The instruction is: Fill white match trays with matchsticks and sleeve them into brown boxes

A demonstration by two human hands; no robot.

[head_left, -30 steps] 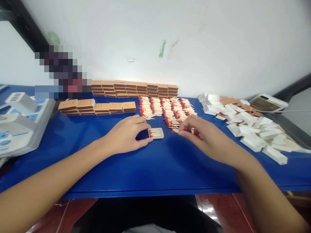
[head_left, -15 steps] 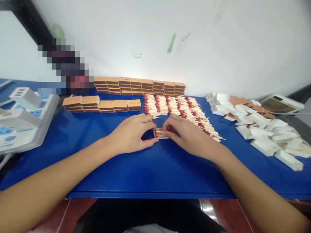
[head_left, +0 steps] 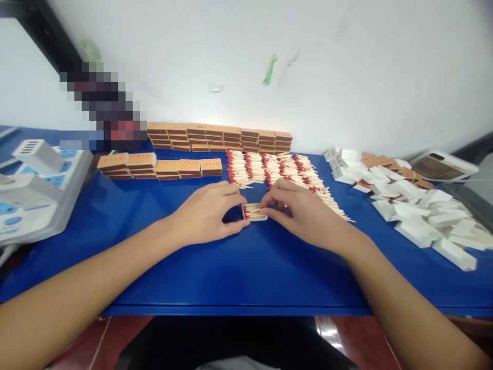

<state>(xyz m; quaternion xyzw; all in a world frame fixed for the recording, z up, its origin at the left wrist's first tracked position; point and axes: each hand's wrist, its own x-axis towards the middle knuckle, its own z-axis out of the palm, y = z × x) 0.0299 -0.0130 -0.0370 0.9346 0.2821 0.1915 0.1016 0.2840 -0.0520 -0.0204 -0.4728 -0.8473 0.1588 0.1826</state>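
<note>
A white matchbox tray (head_left: pixel 254 220) lies on the blue table in front of me, filled with red-tipped matches (head_left: pixel 253 210). My left hand (head_left: pixel 215 213) grips the tray's left end between thumb and fingers. At the tray's right end, the curled thumb and forefinger of my right hand (head_left: pixel 287 205) close on the plain ends of the matches. A small pale bit shows inside that hand's fingers. Right behind the tray, loose matches (head_left: pixel 254 167) lie in rows, partly covered by my right hand.
Closed matchboxes (head_left: pixel 219 136) are stacked along the wall, with a shorter row (head_left: pixel 167 167) nearer on the left. White empty trays (head_left: pixel 419 213) and brown sleeves (head_left: pixel 381 160) are heaped at right, beside a phone (head_left: pixel 444 165). A power strip (head_left: pixel 73 190) stands at left.
My right hand has drawn back slightly to the right, and more of the matches in the tray show. My left hand keeps its hold on the tray.
</note>
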